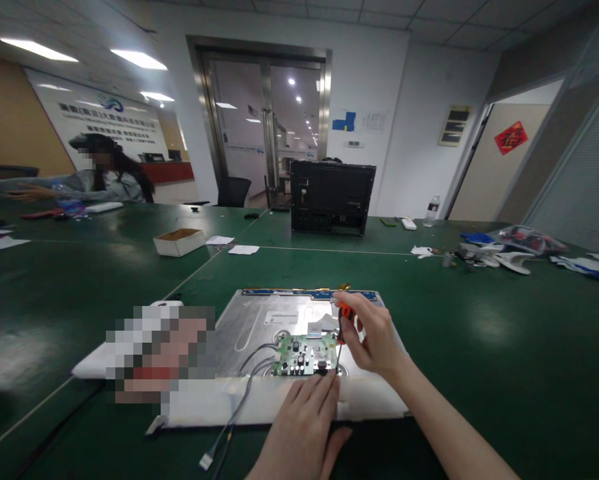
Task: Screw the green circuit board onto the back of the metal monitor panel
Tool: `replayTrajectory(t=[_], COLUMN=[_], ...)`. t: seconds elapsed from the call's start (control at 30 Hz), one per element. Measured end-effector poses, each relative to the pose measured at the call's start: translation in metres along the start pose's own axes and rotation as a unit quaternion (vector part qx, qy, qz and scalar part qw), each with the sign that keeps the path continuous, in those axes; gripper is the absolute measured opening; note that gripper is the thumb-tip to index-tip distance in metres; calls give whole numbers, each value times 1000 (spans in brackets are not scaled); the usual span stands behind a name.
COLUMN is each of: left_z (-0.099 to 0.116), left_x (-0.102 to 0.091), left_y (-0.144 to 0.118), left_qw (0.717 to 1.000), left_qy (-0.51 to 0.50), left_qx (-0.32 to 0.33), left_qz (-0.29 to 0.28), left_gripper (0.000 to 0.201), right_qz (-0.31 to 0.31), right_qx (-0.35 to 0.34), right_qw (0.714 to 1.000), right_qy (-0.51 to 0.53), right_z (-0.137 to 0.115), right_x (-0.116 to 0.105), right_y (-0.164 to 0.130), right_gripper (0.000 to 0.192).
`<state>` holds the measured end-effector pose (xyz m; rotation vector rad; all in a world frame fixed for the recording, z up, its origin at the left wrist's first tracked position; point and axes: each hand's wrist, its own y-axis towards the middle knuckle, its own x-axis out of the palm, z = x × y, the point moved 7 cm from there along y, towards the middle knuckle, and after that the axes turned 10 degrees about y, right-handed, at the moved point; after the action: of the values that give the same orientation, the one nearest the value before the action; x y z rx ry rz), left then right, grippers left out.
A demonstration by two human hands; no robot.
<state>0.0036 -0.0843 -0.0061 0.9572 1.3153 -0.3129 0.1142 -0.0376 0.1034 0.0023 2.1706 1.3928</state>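
Note:
My right hand (pixel 376 333) grips a screwdriver (pixel 346 317) with an orange and black handle. Its thin shaft points down to the right edge of a green circuit board (pixel 304 353). The board lies on the silvery back of a flat display panel (pixel 259 317), which rests on the table. Stretched fingers of my left hand (pixel 306 413) lie flat over the white strip (pixel 204 400) along the panel's near side, their tips by the board's lower right corner. Grey cables (pixel 249 387) run from the board's left side to a loose white plug (pixel 206 461).
A black monitor casing (pixel 333 197) stands upright farther back on the green table (pixel 479 347). Left of the panel lies a white object (pixel 94 360), partly blurred out. An open small box (pixel 179 242), a bottle (pixel 432 211) and a person (pixel 104 170) are beyond.

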Motion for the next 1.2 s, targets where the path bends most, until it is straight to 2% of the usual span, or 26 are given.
replayTrajectory(t=[0.1, 0.3, 0.47, 0.6, 0.67, 0.9, 1.07, 1.2], left_z=[0, 0, 0, 0, 0, -1, 0, 0], left_x=[-1, -1, -2, -1, 1, 1, 1, 2], left_y=[1, 2, 2, 2, 2, 2, 1, 0], left_qw=[1000, 1000, 1000, 1000, 1000, 1000, 1000, 1000], left_qy=[-6, -11, -12, -7, -3, -5, -4, -1], left_qx=[-3, -7, -6, -4, -4, -6, -3, -1], left_qz=[-6, -28, -26, -27, -29, -28, -30, -27], left_gripper=[47, 49, 49, 48, 49, 50, 51, 50], right_qz=[8, 41, 24, -11, -4, 43, 16, -3], right_qx=[4, -17, -18, 6, 7, -26, -9, -4], right_qw=[1000, 998, 999, 1000, 1000, 998, 999, 1000], right_qy=[-7, -43, -33, 6, 2, -47, -31, 6], right_z=[1, 3, 0, -1, 0, 1, 1, -1], right_x=[0, 1, 0, 0, 1, 3, 2, 1], right_y=[0, -2, 0, 1, 0, -2, -1, 0], right_gripper=[36, 20, 24, 36, 37, 20, 26, 41])
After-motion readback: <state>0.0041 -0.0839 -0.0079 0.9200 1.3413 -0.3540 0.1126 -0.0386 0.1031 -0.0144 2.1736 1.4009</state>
